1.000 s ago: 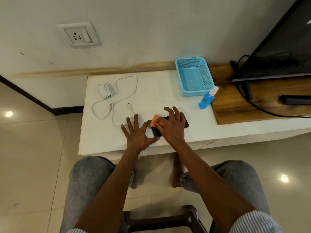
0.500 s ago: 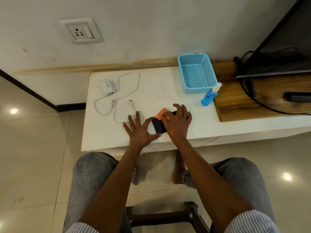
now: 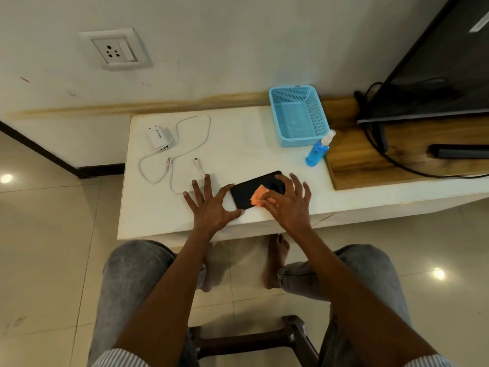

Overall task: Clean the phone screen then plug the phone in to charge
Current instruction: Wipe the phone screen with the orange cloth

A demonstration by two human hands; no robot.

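Wiping underway: right hand flat, pressing orange cloth onto phone near table front edge; left hand splayed, bracing beside it. Charger, cable unplugged. Charging yet to come.

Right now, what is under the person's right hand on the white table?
An orange cloth sticks out from beneath the right hand, pressed onto the black phone. The phone's near right part and the rest of the cloth are hidden by the hand.
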